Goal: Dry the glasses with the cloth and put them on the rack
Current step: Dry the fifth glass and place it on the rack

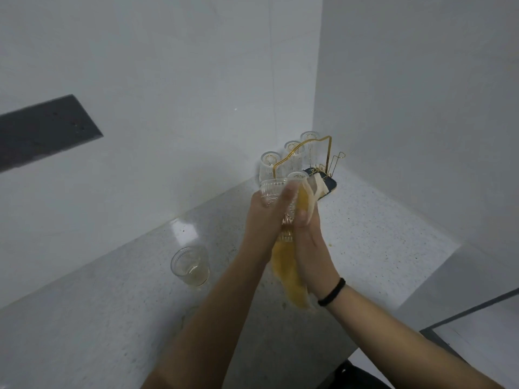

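Yellow cloth hangs between both hands above the counter. Left hand grips a ribbed glass by its side; right hand presses the cloth against it. Behind, the gold wire rack holds inverted glasses in the corner. Another glass stands upright on the counter, left of the arms.

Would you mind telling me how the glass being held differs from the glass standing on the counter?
The held glass is lifted between the left hand and right hand, against the yellow cloth; the counter glass stands alone, untouched. The held one is tilted, the counter one upright. Both are clear and ribbed.
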